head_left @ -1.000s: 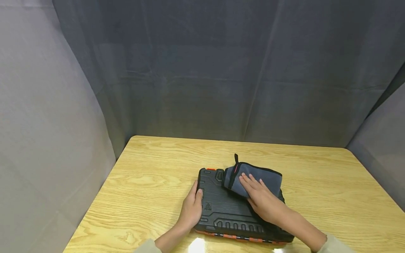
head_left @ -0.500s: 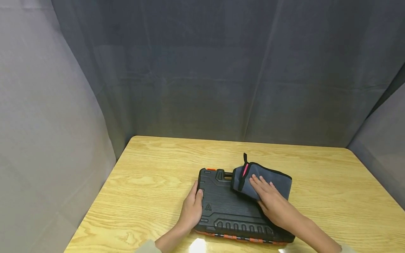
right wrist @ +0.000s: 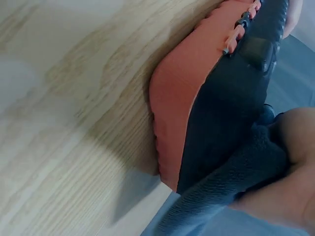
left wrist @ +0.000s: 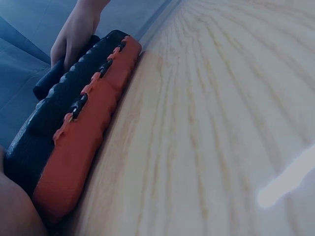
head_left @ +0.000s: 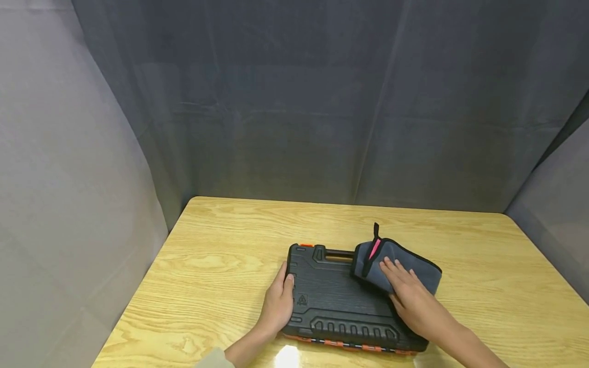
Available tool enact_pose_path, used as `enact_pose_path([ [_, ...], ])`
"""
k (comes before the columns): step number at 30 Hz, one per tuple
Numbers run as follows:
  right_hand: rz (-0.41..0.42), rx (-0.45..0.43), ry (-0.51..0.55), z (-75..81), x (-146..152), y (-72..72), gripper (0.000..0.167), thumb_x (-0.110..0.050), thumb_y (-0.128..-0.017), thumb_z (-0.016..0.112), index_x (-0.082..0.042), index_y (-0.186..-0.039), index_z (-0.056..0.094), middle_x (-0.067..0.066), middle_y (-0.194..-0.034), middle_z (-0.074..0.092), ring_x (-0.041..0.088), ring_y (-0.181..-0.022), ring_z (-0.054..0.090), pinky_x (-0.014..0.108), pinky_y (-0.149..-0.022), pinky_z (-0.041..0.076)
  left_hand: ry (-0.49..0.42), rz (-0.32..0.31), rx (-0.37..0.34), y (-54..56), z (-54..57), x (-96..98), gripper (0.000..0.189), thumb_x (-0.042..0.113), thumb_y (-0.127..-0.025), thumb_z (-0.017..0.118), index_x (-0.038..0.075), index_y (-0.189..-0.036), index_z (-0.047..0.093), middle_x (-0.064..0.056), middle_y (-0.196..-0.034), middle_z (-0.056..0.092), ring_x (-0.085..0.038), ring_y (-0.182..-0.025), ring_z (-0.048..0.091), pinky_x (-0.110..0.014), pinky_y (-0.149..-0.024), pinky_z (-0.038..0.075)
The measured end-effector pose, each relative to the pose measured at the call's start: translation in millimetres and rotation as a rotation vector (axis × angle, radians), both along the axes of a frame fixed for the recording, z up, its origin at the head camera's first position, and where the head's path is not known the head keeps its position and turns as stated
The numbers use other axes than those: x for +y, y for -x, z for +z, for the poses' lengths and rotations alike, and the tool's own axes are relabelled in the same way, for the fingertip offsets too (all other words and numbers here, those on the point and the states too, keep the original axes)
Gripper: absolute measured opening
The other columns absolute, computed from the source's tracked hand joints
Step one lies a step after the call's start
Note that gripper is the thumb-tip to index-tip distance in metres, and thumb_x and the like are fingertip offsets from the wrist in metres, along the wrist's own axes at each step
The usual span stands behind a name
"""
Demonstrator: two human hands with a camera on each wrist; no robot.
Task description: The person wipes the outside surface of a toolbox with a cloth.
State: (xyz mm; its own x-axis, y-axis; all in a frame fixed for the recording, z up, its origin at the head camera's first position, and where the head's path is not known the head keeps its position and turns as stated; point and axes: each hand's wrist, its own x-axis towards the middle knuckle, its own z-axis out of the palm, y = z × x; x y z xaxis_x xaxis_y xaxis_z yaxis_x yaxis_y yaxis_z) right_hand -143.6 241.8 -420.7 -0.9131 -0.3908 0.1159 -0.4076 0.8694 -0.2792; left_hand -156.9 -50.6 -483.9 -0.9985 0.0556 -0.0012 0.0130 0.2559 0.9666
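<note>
A black tool case [head_left: 340, 291] with an orange base [left wrist: 74, 162] lies flat on the table. My left hand [head_left: 277, 301] grips its left edge, thumb on top and fingers along the side. Over the upper right corner lies a folded blue-grey cloth [head_left: 421, 271] with black trim, a loop and a pink strip. My right hand [head_left: 411, 299] rests on this cloth with straight fingers, pressing it to the lid. In the right wrist view, the cloth [right wrist: 231, 167] hangs past the case's side below the hand.
The wood-grain table [head_left: 221, 245] spreads out around the case. A dark grey curtain [head_left: 276, 128] stands behind it, with pale grey panels at the left [head_left: 69, 204] and right. The case handle [head_left: 339, 254] shows at its far edge.
My right hand has slid the cloth to the right across the lid, uncovering the case's handle and showing more of the pink strip. The left hand and the case have stayed put.
</note>
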Motion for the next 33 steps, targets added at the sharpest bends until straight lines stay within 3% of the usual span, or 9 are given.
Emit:
enact_pose_path([
  [7,-0.055,-0.069,0.061,-3.1,5.0,-7.9,0.061,0.009,-0.086,0.070,0.012,-0.142,0.046,0.034,-0.148,0.038,0.054,-0.137,0.029,0.074,-0.102,0.025,-0.007,0.000,0.014,-2.2,0.2,1.0,0.054,0.024,-0.111,0.030,-0.003,-0.157,0.019,-0.021,-0.160,0.025,-0.039,-0.146,0.020,-0.056,-0.116,0.018],
  [13,-0.058,-0.048,0.095,-7.0,-5.7,-11.9,0.061,0.010,-0.086,0.070,0.013,-0.142,0.046,0.033,-0.148,0.039,0.052,-0.138,0.030,0.073,-0.104,0.024,-0.017,-0.003,-0.008,-2.2,-0.5,1.4,0.054,0.024,-0.111,0.030,-0.002,-0.158,0.018,-0.019,-0.161,0.024,-0.037,-0.147,0.020,-0.054,-0.117,0.019],
  [20,-0.028,-0.030,0.144,-6.0,-26.1,-10.6,0.059,0.013,-0.086,0.068,0.011,-0.141,0.048,0.031,-0.147,0.041,0.049,-0.139,0.031,0.071,-0.107,0.023,-0.034,0.003,-0.007,-2.1,-1.5,1.0,0.055,0.027,-0.111,0.030,0.000,-0.158,0.018,-0.018,-0.161,0.025,-0.036,-0.147,0.020,-0.054,-0.117,0.019],
  [33,0.044,-0.151,0.215,-1.9,-75.4,-4.6,0.057,0.010,-0.091,0.064,0.006,-0.145,0.047,0.025,-0.152,0.039,0.042,-0.144,0.025,0.064,-0.113,0.018,-0.029,0.029,0.011,-2.6,-2.9,4.7,0.054,0.028,-0.111,0.030,0.000,-0.157,0.024,-0.018,-0.159,0.030,-0.036,-0.146,0.024,-0.054,-0.116,0.021],
])
